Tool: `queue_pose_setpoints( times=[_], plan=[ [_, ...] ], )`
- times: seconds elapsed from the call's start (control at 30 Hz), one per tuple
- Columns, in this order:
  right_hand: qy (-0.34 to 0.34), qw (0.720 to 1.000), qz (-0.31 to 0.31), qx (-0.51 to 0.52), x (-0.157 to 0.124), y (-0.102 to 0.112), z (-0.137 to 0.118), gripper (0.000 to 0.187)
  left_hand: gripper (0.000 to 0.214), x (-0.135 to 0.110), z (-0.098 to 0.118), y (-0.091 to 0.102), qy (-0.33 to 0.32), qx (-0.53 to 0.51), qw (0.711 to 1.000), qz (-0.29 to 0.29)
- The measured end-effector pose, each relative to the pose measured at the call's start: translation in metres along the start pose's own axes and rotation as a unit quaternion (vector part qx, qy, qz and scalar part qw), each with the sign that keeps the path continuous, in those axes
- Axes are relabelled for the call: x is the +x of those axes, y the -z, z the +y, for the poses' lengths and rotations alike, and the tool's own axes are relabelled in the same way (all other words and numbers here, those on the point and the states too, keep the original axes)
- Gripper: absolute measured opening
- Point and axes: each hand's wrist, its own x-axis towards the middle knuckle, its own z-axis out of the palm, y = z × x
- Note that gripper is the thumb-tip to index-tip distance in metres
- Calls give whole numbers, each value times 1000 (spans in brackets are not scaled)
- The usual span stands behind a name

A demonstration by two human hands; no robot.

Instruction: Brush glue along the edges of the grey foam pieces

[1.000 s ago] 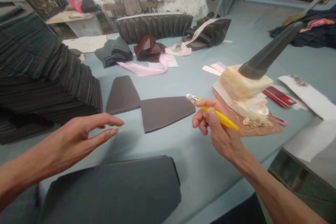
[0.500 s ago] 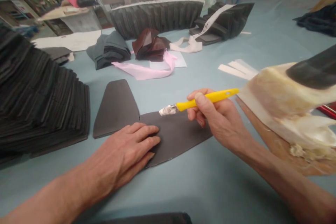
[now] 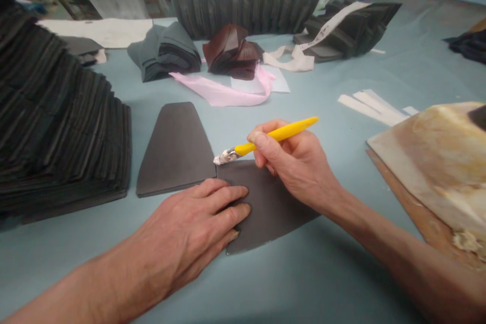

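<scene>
In the head view my right hand (image 3: 292, 162) grips a yellow-handled brush (image 3: 279, 134) between thumb and fingers. Its bristles are coated in whitish paste, and the tip is at the far left corner of a dark flat panel (image 3: 273, 207). My left hand (image 3: 205, 217) lies flat over the left end of that panel, fingers stretched out. A second dark panel (image 3: 176, 147), shaped like a trapezoid, lies just left of the brush tip, its corner close against the first panel. Part of the first panel is hidden under both hands.
A tall pile of dark panels (image 3: 68, 131) stands on the left. Farther back lie folded dark pieces (image 3: 167, 53), a brown bundle (image 3: 231, 50), a pink strip (image 3: 220, 92) and a long row of dark panels (image 3: 243, 10). A paste-stained container (image 3: 436, 152) sits on a brown board (image 3: 402, 197) at right.
The brush in my right hand has moved left along the panel's far edge to its corner. My left hand stays flat on the panel. The camera view has shifted.
</scene>
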Motion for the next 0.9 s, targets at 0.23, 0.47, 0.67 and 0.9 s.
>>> queue_pose_setpoints(
  times=[0.23, 0.47, 0.67, 0.9],
  plan=[
    [1, 1000, 4, -12, 1, -1, -2, 50, 41, -3, -1, -3, -2, -1, 1000, 23],
    [-1, 999, -11, -40, 0, 4, -1, 49, 38, -6, -3, -9, -12, 11, 999, 36],
    [17, 997, -12, -72, -5, 22, -3, 46, 38, -5, -4, -7, -18, 37, 997, 60],
    [11, 993, -13, -119, -11, 47, -11, 52, 38, -13, -10, -19, -20, 37, 996, 75]
  ],
)
